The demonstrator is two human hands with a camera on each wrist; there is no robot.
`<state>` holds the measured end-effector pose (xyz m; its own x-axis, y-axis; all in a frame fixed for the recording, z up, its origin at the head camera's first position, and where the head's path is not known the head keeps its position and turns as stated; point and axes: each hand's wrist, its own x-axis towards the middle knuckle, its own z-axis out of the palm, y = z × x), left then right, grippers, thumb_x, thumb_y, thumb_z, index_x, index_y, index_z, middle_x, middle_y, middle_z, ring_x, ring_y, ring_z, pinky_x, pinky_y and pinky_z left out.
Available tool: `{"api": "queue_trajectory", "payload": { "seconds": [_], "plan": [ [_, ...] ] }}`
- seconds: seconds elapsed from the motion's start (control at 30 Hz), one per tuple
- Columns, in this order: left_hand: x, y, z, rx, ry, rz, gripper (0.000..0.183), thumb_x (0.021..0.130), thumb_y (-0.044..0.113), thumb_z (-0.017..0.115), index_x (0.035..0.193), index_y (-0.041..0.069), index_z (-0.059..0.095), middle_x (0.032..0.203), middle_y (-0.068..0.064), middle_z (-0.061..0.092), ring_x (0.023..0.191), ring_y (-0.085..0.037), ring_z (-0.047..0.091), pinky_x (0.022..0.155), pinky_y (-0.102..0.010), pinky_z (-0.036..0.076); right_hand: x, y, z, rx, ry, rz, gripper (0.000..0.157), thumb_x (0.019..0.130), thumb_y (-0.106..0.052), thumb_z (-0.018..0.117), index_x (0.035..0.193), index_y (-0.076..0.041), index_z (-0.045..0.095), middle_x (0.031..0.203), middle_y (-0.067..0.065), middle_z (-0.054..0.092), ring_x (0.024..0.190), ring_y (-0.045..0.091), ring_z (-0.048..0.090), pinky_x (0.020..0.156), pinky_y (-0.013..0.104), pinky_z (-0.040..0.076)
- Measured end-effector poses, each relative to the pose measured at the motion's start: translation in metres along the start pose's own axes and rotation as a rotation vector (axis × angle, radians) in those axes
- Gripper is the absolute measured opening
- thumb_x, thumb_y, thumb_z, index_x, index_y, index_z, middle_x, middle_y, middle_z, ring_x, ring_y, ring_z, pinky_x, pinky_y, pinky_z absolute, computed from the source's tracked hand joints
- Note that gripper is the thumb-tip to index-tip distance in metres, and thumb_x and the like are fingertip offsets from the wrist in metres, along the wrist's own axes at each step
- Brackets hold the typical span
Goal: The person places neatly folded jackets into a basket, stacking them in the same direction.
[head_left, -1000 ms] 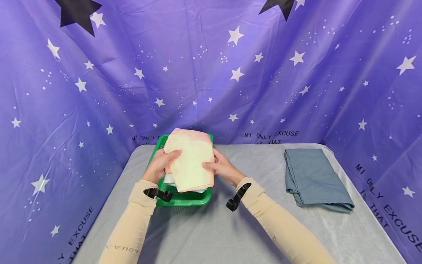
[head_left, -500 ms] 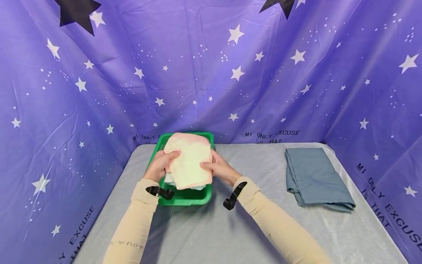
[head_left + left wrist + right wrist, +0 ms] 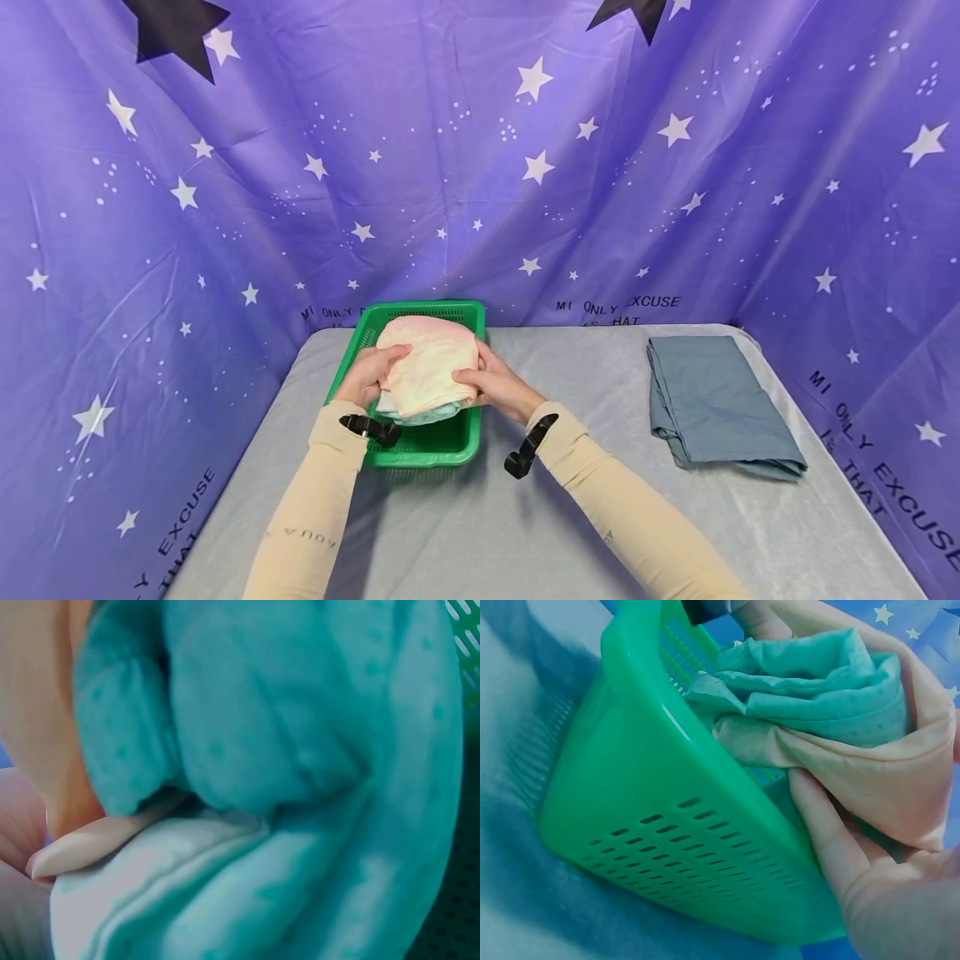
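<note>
Both hands hold a folded bundle of pale pink cloth (image 3: 427, 358) with teal dotted cloth (image 3: 817, 686) layered inside it. The bundle is over and partly within a green plastic basket (image 3: 423, 459). At the bundle's left side, the left hand (image 3: 369, 373) grips it with the thumb on top. The right hand (image 3: 501, 385) grips the opposite side, also thumb on top, with fingers (image 3: 829, 832) under the pink cloth in the right wrist view. Close up in the left wrist view, the teal folds (image 3: 262, 712) cover most of the left hand.
A folded blue-grey cloth (image 3: 720, 404) lies on the right of the grey-covered table (image 3: 570, 500). Purple star-patterned curtains (image 3: 450, 167) stand behind and at both sides. The basket's perforated wall (image 3: 675, 840) rises close beside the right hand.
Both hands have lowered the bundle and tilted it, so more of the basket's back rim and of the teal layer at the near edge shows. The blue-grey cloth stays put.
</note>
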<state>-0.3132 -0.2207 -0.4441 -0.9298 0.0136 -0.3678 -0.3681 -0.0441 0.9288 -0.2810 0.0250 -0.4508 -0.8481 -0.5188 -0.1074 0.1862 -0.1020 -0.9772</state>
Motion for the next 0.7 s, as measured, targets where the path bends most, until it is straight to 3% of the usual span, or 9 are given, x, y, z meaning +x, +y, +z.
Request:
{"api": "queue_trajectory", "payload": {
  "seconds": [0.2, 0.37, 0.47, 0.6, 0.7],
  "plan": [
    [0.008, -0.01, -0.004, 0.074, 0.045, -0.026, 0.008, 0.087, 0.023, 0.072, 0.081, 0.018, 0.074, 0.045, 0.008, 0.044, 0.036, -0.007, 0.04, 0.039, -0.022, 0.04, -0.002, 0.002, 0.004, 0.013, -0.02, 0.015, 0.083, 0.093, -0.013, 0.06, 0.155, -0.027, 0.006, 0.138, 0.015, 0.051, 0.088, 0.023, 0.069, 0.08, 0.049, 0.057],
    [0.012, -0.013, -0.005, 0.089, 0.03, -0.047, 0.011, 0.088, 0.022, 0.07, 0.087, 0.012, 0.071, 0.052, 0.005, 0.055, 0.043, -0.009, 0.052, 0.046, -0.024, 0.048, -0.004, 0.003, 0.008, -0.007, 0.006, 0.042, 0.09, 0.092, -0.014, 0.062, 0.155, -0.028, 0.0, 0.143, 0.017, 0.046, 0.077, 0.024, 0.069, 0.079, 0.048, 0.058],
    [0.013, -0.014, -0.004, 0.15, 0.016, -0.054, 0.016, 0.088, 0.024, 0.069, 0.09, 0.008, 0.068, 0.054, 0.004, 0.057, 0.045, -0.011, 0.056, 0.047, -0.026, 0.051, -0.004, 0.003, 0.012, -0.046, 0.039, 0.056, 0.093, 0.091, -0.015, 0.063, 0.156, -0.028, -0.002, 0.125, 0.017, 0.053, 0.063, 0.021, 0.064, 0.076, 0.048, 0.058],
    [0.008, -0.011, -0.002, 0.268, -0.009, -0.054, 0.02, 0.089, 0.026, 0.068, 0.084, 0.006, 0.065, 0.05, 0.004, 0.054, 0.04, -0.011, 0.053, 0.044, -0.027, 0.05, -0.005, 0.003, 0.016, -0.107, 0.07, 0.076, 0.094, 0.09, -0.016, 0.063, 0.156, -0.028, -0.003, 0.12, 0.016, 0.056, 0.058, 0.021, 0.061, 0.07, 0.048, 0.059],
    [0.005, -0.008, -0.002, 0.34, -0.012, -0.055, 0.024, 0.089, 0.026, 0.068, 0.073, 0.008, 0.063, 0.043, 0.005, 0.046, 0.035, -0.011, 0.046, 0.043, -0.027, 0.048, -0.007, 0.001, 0.018, -0.133, 0.072, 0.088, 0.094, 0.09, -0.017, 0.062, 0.156, -0.026, -0.004, 0.143, 0.019, 0.045, 0.065, 0.028, 0.066, 0.069, 0.048, 0.059]
  ]
}}
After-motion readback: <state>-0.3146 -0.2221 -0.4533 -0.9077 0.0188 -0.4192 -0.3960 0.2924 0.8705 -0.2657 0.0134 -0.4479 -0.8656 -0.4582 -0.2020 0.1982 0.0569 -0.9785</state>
